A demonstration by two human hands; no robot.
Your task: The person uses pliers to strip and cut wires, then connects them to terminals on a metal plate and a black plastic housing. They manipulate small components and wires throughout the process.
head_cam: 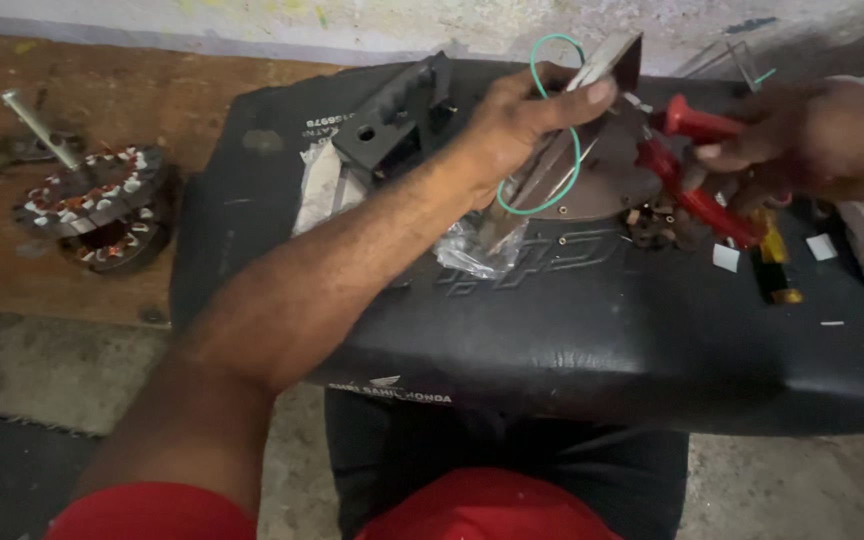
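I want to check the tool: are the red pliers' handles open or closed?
Open: the red pliers in the right hand show two handles spread apart.

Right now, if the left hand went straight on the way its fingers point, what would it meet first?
Probably the red-handled pliers in the right hand. The left hand, gripping a metal strip by a green wire loop, points right toward them. Depth is unclear.

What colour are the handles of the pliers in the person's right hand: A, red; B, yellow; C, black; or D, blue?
A: the right hand grips pliers whose two handles are plainly red, held over the black seat beside the left hand, which holds a loop of green wire.
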